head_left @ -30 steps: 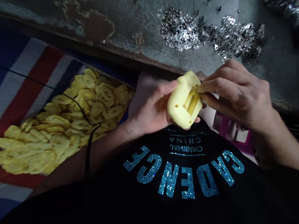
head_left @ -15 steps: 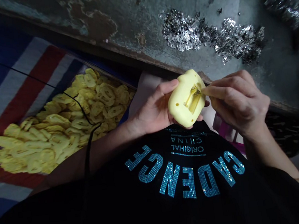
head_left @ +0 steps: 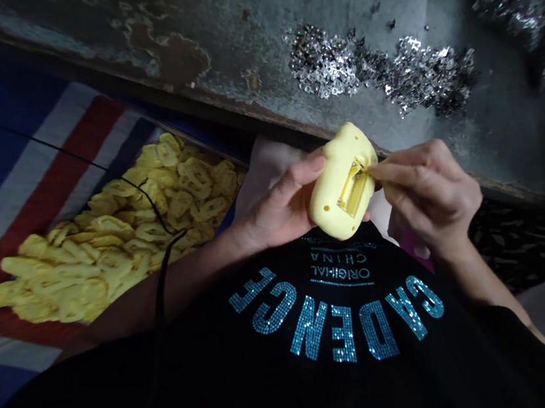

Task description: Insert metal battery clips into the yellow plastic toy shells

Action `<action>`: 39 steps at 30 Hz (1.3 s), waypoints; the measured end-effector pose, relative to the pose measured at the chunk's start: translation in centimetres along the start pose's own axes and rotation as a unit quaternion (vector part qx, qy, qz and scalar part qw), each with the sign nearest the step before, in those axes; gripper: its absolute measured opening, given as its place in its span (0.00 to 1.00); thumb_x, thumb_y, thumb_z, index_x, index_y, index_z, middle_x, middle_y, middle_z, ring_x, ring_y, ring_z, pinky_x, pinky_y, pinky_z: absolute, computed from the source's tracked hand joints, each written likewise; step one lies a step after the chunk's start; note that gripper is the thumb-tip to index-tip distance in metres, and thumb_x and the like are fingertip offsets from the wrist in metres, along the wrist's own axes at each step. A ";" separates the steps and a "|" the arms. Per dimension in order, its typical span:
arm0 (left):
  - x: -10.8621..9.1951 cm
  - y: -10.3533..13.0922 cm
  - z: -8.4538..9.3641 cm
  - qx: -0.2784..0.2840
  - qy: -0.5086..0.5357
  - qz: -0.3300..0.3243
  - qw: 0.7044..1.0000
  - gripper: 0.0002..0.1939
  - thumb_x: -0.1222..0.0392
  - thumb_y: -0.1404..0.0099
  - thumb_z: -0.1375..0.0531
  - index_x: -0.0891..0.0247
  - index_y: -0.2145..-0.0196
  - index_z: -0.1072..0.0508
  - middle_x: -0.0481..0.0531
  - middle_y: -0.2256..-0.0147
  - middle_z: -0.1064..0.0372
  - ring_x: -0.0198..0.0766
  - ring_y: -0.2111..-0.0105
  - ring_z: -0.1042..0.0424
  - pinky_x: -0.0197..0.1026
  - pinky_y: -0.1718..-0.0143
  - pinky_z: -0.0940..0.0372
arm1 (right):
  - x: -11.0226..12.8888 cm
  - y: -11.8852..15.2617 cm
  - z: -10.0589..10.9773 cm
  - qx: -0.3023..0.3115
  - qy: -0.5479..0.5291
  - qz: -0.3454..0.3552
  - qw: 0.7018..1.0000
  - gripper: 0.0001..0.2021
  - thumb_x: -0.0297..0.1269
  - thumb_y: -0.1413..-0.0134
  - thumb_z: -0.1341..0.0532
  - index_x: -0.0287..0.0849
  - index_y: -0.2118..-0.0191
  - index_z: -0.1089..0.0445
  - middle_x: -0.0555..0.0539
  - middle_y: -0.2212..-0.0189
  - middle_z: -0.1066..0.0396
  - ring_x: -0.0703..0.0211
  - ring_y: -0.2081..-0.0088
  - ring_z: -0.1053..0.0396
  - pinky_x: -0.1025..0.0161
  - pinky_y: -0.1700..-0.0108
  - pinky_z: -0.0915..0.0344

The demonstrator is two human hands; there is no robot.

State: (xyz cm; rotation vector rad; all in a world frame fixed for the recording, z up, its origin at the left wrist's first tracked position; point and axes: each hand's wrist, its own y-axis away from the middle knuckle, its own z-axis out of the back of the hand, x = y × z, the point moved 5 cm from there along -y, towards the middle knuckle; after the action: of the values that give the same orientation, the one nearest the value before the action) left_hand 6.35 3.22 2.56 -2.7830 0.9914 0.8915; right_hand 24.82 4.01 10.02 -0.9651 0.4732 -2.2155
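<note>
L hand [head_left: 285, 202] curled round the oval, pale-yellow, plastic-looking casing [head_left: 333, 186] near the worn grey bench [head_left: 232, 37], R hand [head_left: 424, 188] pinched tight at its deep rectangular slot [head_left: 353, 193], can't tell on what, prob mid-fitting, so next move calls for steady hold & gentle pressure.

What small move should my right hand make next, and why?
Probably a light inward press with the fingertips of the right hand: they sit beside the far end of the recess in the yellow casing, where metal glints, and the left hand grips the casing. Whether the fingertips hold a piece is hidden.
</note>
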 end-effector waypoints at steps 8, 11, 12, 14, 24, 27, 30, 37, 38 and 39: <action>-0.5 0.8 0.6 -0.078 -0.127 -0.009 0.989 0.32 0.48 0.31 0.26 0.48 0.34 0.27 0.51 0.38 0.21 0.46 0.50 0.15 0.39 0.59 0.18 | -3.2 -2.3 -0.2 0.149 -0.152 -0.168 0.963 0.25 0.51 0.32 0.24 0.50 0.36 0.22 0.43 0.42 0.19 0.49 0.48 0.17 0.53 0.50 0.17; -0.8 1.0 -0.1 -0.093 -0.166 -0.014 0.982 0.34 0.47 0.30 0.26 0.49 0.32 0.31 0.52 0.43 0.17 0.45 0.54 0.13 0.38 0.62 0.19 | -3.6 -2.8 -0.6 0.176 -0.156 -0.157 0.959 0.24 0.48 0.31 0.25 0.48 0.35 0.24 0.43 0.41 0.20 0.50 0.46 0.17 0.54 0.48 0.16; -0.9 1.0 -0.4 -0.095 -0.177 -0.017 0.979 0.34 0.47 0.30 0.26 0.50 0.32 0.32 0.52 0.44 0.16 0.45 0.54 0.13 0.37 0.61 0.20 | -3.8 -2.8 -0.8 0.181 -0.163 -0.151 0.958 0.24 0.47 0.32 0.25 0.48 0.35 0.25 0.43 0.41 0.20 0.50 0.45 0.17 0.54 0.47 0.16; -1.0 1.0 -0.9 -0.091 -0.194 -0.019 0.977 0.34 0.49 0.29 0.26 0.51 0.31 0.32 0.52 0.43 0.15 0.45 0.52 0.13 0.36 0.59 0.20 | -4.0 -2.3 -1.2 0.177 -0.183 -0.139 0.957 0.25 0.45 0.33 0.25 0.48 0.36 0.26 0.44 0.42 0.21 0.49 0.45 0.18 0.53 0.48 0.16; -1.2 1.2 -3.3 -0.047 -0.415 -0.085 0.905 0.39 0.55 0.37 0.18 0.59 0.31 0.20 0.62 0.35 0.18 0.51 0.42 0.14 0.42 0.50 0.15 | -5.4 4.4 -3.1 -0.174 -0.125 -0.067 0.974 0.33 0.68 0.31 0.36 0.56 0.31 0.33 0.36 0.46 0.28 0.36 0.47 0.23 0.35 0.46 0.17; -1.8 1.3 -4.0 -0.023 -0.494 -0.158 0.855 0.43 0.53 0.41 0.16 0.60 0.30 0.19 0.64 0.30 0.22 0.61 0.31 0.20 0.54 0.36 0.17 | -5.6 4.9 -3.4 -0.210 -0.060 -0.070 0.973 0.33 0.73 0.30 0.47 0.61 0.30 0.38 0.37 0.47 0.29 0.33 0.48 0.23 0.30 0.47 0.17; -2.2 1.3 -4.4 0.006 -0.537 -0.222 0.814 0.40 0.52 0.39 0.17 0.61 0.31 0.18 0.67 0.29 0.26 0.61 0.28 0.23 0.59 0.26 0.25 | -5.3 4.6 -3.4 -0.219 -0.022 -0.063 0.973 0.33 0.73 0.28 0.54 0.64 0.28 0.40 0.38 0.48 0.31 0.32 0.49 0.24 0.28 0.49 0.17; -3.0 1.4 -3.7 0.008 -0.522 -0.249 0.816 0.36 0.54 0.37 0.18 0.59 0.33 0.16 0.64 0.29 0.25 0.60 0.30 0.21 0.57 0.27 0.24 | -4.9 2.8 -3.4 -0.184 -0.011 -0.036 0.982 0.34 0.73 0.29 0.53 0.63 0.28 0.40 0.37 0.48 0.32 0.34 0.50 0.24 0.34 0.51 0.16; -3.1 1.4 -3.6 0.004 -0.510 -0.248 0.824 0.37 0.55 0.37 0.18 0.58 0.32 0.17 0.64 0.29 0.25 0.60 0.31 0.21 0.57 0.28 0.23 | -4.8 2.5 -3.4 -0.189 -0.021 -0.030 0.981 0.34 0.73 0.29 0.53 0.63 0.29 0.39 0.37 0.48 0.32 0.35 0.50 0.24 0.34 0.50 0.17; -3.2 1.5 -3.4 -0.001 -0.497 -0.246 0.832 0.37 0.55 0.37 0.18 0.58 0.32 0.17 0.63 0.29 0.24 0.59 0.31 0.20 0.55 0.31 0.20 | -4.8 2.3 -3.6 -0.189 -0.027 -0.024 0.981 0.33 0.72 0.28 0.53 0.63 0.29 0.39 0.38 0.48 0.32 0.35 0.50 0.25 0.34 0.50 0.17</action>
State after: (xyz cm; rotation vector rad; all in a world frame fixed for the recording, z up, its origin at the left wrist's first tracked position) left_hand 5.19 2.99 7.33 -1.8648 0.0848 1.8522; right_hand 25.55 5.97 3.99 -1.2393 0.8760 -2.1775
